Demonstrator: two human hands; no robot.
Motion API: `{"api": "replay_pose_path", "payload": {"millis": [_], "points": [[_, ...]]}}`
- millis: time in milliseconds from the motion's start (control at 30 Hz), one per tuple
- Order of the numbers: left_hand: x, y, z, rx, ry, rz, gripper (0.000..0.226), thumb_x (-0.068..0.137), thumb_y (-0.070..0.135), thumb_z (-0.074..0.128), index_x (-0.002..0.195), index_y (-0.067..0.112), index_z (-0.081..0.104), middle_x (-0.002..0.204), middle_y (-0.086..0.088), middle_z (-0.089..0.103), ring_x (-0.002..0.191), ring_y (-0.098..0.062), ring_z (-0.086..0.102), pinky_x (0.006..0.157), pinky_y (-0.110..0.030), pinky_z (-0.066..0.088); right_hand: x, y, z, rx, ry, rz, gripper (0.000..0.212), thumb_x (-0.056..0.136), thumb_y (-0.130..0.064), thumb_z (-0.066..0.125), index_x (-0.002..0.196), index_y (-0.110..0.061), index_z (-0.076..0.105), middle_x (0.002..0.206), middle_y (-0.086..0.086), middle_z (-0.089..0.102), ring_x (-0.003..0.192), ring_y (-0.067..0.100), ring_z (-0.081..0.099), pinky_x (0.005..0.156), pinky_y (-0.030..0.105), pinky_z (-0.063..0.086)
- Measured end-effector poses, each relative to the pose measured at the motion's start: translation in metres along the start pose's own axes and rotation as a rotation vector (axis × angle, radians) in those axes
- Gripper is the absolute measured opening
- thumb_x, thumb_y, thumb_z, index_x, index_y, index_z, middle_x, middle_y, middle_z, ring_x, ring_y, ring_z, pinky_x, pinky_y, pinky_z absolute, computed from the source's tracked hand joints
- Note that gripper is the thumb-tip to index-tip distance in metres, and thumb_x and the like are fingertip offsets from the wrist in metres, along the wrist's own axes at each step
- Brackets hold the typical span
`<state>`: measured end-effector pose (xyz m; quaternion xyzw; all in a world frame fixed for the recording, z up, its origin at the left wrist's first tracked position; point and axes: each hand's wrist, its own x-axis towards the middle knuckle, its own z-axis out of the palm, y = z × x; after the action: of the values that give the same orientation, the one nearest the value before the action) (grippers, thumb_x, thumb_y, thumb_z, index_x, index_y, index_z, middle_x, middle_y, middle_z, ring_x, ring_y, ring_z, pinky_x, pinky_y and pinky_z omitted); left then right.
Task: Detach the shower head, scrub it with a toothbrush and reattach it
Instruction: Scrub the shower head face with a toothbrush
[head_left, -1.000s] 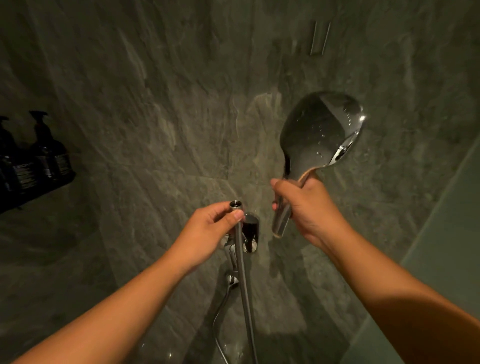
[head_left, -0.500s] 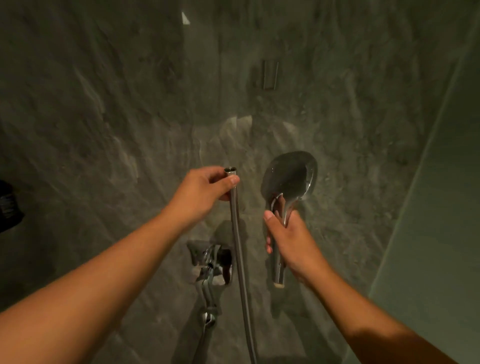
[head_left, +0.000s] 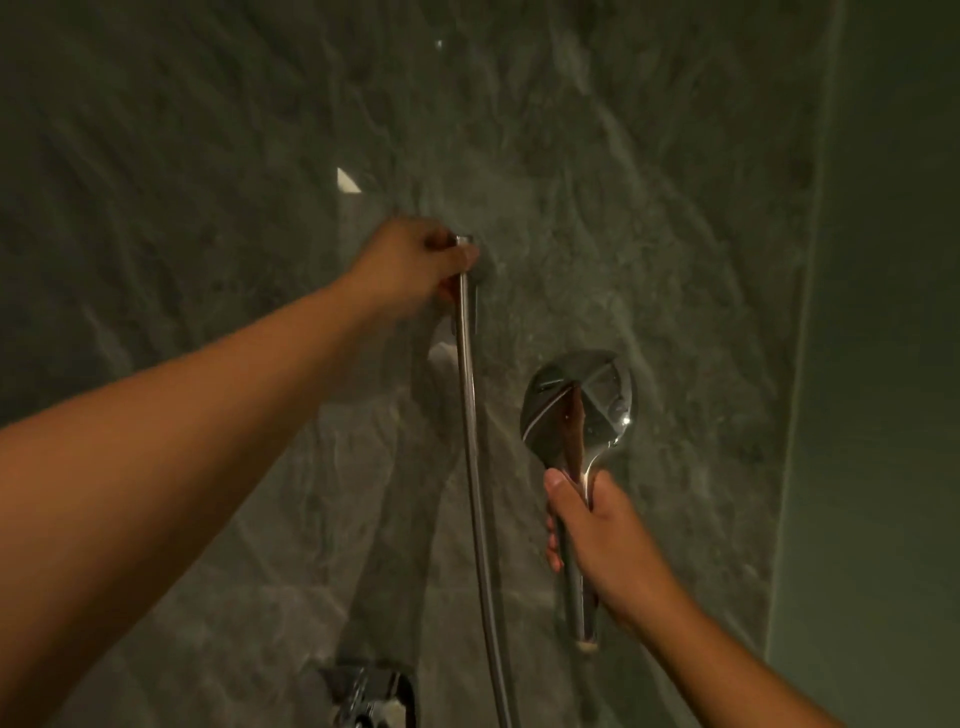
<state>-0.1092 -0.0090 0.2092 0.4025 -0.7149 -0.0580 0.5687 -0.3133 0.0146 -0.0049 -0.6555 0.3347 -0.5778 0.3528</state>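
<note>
Left hand (head_left: 410, 265) pinching hose (head_left: 470, 395) end, now raised higher. Right hand (head_left: 597, 535) gripping detached shower head (head_left: 576, 405), lowered. Ready for scrubbing.

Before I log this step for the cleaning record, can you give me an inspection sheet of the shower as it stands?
Surface: grey-green stone wall, dim light.
Job's things: shower head detached from the hose; toothbrush not seen.
Clutter: nothing seen.
Grippers: left hand pinches the hose's metal end fitting, raised high; right hand grips the shower head's handle, head pointing up.
Cables: hose hangs from the left hand down past the bottom edge.
Surroundings: chrome wall fitting at the bottom; plain pale panel on the right.
</note>
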Motion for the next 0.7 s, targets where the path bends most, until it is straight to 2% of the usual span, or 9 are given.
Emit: {"api": "replay_pose_path", "payload": {"millis": [67, 200, 300, 367, 433, 533, 567, 667, 700], "points": [[0.021, 0.006, -0.004, 0.009, 0.012, 0.010, 0.022, 0.087, 0.019, 0.068, 0.085, -0.003, 0.068, 0.084, -0.027, 0.066, 0.076, -0.035, 0.068, 0.077, -0.047, 0.057, 0.008, -0.003, -0.003, -0.004, -0.014, -0.010, 0.029, 0.094, -0.037, 0.054, 0.081, -0.012, 0.049, 0.057, -0.001, 0.056, 0.048, 0.017, 0.054, 0.050, 0.030, 0.048], [0.045, 0.012, -0.007, 0.011, 0.037, 0.045, 0.017, 0.087, 0.017, 0.069, 0.071, 0.013, 0.066, 0.065, -0.004, 0.065, 0.052, -0.002, 0.064, 0.052, -0.018, 0.051, 0.020, -0.006, -0.005, 0.012, -0.021, -0.030, 0.027, 0.093, -0.036, 0.056, 0.081, -0.013, 0.049, 0.057, 0.000, 0.055, 0.048, 0.017, 0.053, 0.049, 0.030, 0.047], [0.053, 0.009, -0.009, 0.002, 0.056, 0.041, 0.020, 0.086, 0.014, 0.070, 0.068, 0.016, 0.065, 0.055, 0.007, 0.063, 0.046, 0.003, 0.061, 0.047, -0.012, 0.047, 0.024, -0.009, -0.004, 0.028, -0.021, -0.029, 0.029, 0.093, -0.036, 0.056, 0.083, -0.010, 0.048, 0.058, 0.002, 0.054, 0.048, 0.017, 0.053, 0.049, 0.029, 0.048], [0.055, 0.003, -0.007, -0.014, 0.050, 0.034, 0.017, 0.086, 0.015, 0.071, 0.070, 0.015, 0.066, 0.063, 0.001, 0.067, 0.055, -0.003, 0.066, 0.056, -0.021, 0.054, 0.025, -0.011, -0.004, 0.036, -0.017, -0.020, 0.029, 0.093, -0.035, 0.056, 0.083, -0.009, 0.049, 0.058, 0.003, 0.055, 0.048, 0.017, 0.053, 0.049, 0.029, 0.048], [0.053, -0.006, -0.003, -0.003, 0.016, 0.024, 0.012, 0.085, 0.017, 0.072, 0.077, 0.008, 0.069, 0.079, -0.018, 0.070, 0.072, -0.021, 0.070, 0.073, -0.037, 0.060, 0.027, -0.012, -0.002, 0.043, -0.015, -0.027, 0.030, 0.093, -0.034, 0.057, 0.081, -0.008, 0.050, 0.057, 0.004, 0.055, 0.047, 0.017, 0.054, 0.048, 0.029, 0.048], [0.042, -0.018, 0.003, 0.046, -0.007, 0.022, 0.021, 0.082, 0.023, 0.073, 0.088, 0.004, 0.071, 0.093, -0.028, 0.070, 0.080, -0.036, 0.069, 0.084, -0.051, 0.055, 0.027, -0.012, 0.000, 0.058, -0.007, -0.037, 0.030, 0.093, -0.034, 0.058, 0.078, -0.008, 0.052, 0.058, 0.005, 0.056, 0.048, 0.019, 0.055, 0.048, 0.030, 0.047], [0.039, -0.022, 0.004, 0.081, -0.005, 0.035, 0.022, 0.081, 0.026, 0.073, 0.090, 0.006, 0.072, 0.092, -0.024, 0.072, 0.081, -0.034, 0.070, 0.083, -0.047, 0.056, 0.027, -0.012, 0.001, 0.064, -0.004, -0.036, 0.030, 0.093, -0.033, 0.058, 0.078, -0.008, 0.052, 0.058, 0.005, 0.057, 0.048, 0.018, 0.055, 0.047, 0.028, 0.047], [0.031, -0.032, 0.004, 0.138, -0.005, 0.076, 0.009, 0.080, 0.030, 0.075, 0.085, 0.022, 0.073, 0.076, 0.007, 0.072, 0.070, 0.000, 0.066, 0.071, -0.018, 0.052, 0.028, -0.008, 0.004, 0.101, 0.009, -0.025, 0.029, 0.094, -0.031, 0.057, 0.076, -0.009, 0.052, 0.058, 0.005, 0.056, 0.047, 0.019, 0.054, 0.045, 0.028, 0.047], [0.028, -0.035, 0.004, 0.157, -0.007, 0.081, 0.008, 0.081, 0.031, 0.075, 0.084, 0.024, 0.073, 0.075, 0.010, 0.070, 0.066, 0.005, 0.063, 0.067, -0.014, 0.050, 0.028, -0.007, 0.006, 0.107, 0.009, -0.022, 0.029, 0.094, -0.031, 0.057, 0.075, -0.008, 0.051, 0.058, 0.006, 0.056, 0.047, 0.019, 0.053, 0.045, 0.029, 0.046]]}}
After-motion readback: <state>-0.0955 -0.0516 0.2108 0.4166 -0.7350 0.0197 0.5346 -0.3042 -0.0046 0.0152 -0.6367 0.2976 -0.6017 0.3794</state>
